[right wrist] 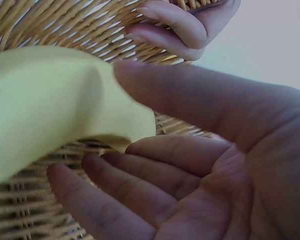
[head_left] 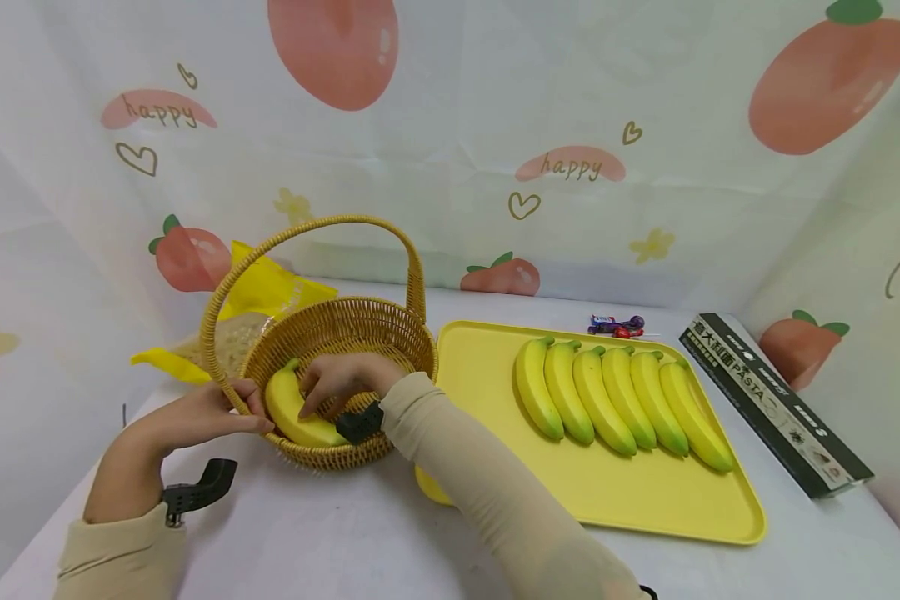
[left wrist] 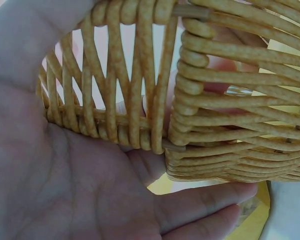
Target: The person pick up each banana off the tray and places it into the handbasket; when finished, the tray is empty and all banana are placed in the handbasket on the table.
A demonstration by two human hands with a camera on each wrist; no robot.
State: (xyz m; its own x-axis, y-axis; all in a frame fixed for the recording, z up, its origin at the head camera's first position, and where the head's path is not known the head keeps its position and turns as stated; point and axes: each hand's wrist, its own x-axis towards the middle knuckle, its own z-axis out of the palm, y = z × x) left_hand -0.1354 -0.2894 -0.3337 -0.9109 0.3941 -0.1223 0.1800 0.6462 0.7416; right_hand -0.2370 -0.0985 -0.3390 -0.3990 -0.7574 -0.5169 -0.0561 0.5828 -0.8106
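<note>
So the right hand [head_left: 342,379] is reaching into the round woven wicker basket with the tall arched handle [head_left: 390,329] and has a yellow plastic banana with a green tip [head_left: 292,408] loosely between thumb and fingers, fingers only lightly bent around it, with the banana lying low inside the basket against its near wall. Left hand [head_left: 195,417] is curled around the basket's rim on the left side, fingertips hooked over the weave. Just right of the basket there's a flat yellow plastic tray [head_left: 607,500] with six more bananas [head_left: 618,400] lined up side by side, and a long dark green pasta box [head_left: 772,400] sits beside the tray.
</note>
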